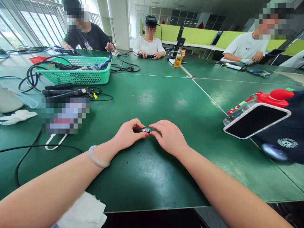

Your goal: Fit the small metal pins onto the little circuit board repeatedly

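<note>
A small metallic part (145,130) is pinched between the thumb and forefinger of the left hand (128,133), just above the green table (147,101). The right hand (170,136) meets it from the other side, thumb and forefinger at its edge; I cannot tell whether they are clamped on it or only touching.

The handling looks under way to me: the part is picked up and not yet set down. Its surface is too small and too covered by fingers for me to tell what has been finished on it or what is left.

A pale bangle (98,158) circles the left wrist. White tissue (82,211) lies beneath that forearm, and a black cable (39,146) runs near it, the closest clutter to the arms. Farther left are a phone (67,117), its screen blurred, some dark devices (68,91) and a green basket (77,77) holding cables. To the right, another phone (257,121) leans by a red-capped bottle (275,97) and a dark bag (291,125), well apart from the hands.

Across the table, three people (150,46) sit with their own things, near an amber bottle (178,59).
</note>
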A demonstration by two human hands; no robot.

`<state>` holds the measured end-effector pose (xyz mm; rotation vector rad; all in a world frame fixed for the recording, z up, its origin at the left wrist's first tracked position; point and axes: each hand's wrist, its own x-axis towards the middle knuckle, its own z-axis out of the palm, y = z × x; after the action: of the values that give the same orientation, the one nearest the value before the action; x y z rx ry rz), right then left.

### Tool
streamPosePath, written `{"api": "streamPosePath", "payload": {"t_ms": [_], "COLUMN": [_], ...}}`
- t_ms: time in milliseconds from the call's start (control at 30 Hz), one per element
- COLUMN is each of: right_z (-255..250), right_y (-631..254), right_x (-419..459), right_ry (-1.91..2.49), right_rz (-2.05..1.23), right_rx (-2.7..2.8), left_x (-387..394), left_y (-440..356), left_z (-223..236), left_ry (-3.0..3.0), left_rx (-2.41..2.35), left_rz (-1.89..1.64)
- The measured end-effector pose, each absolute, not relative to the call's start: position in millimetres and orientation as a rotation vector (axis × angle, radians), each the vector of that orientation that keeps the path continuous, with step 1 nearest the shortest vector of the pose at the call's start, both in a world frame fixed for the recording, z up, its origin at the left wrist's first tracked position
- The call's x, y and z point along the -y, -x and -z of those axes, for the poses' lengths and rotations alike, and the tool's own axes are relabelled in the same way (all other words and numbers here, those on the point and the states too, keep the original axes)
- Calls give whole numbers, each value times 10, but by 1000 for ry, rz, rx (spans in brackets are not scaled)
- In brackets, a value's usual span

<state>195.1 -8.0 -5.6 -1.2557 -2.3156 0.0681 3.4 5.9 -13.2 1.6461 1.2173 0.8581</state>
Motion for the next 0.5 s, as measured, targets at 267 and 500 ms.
{"api": "streamPosePath", "payload": {"t_ms": [267,500], "right_z": [89,175], "right_y": [-1876,-1780], "right_x": [94,98], "right_ry": [1233,1252], "right_rz": [-40,30], "right_rx": [2270,2363], "left_x": [-54,-15], "left_y": [-50,-56], "left_z": [86,52], "left_ry": [-1333,-1213], "left_rx": [-1025,-1006], "left_rz": [-922,-753]}}
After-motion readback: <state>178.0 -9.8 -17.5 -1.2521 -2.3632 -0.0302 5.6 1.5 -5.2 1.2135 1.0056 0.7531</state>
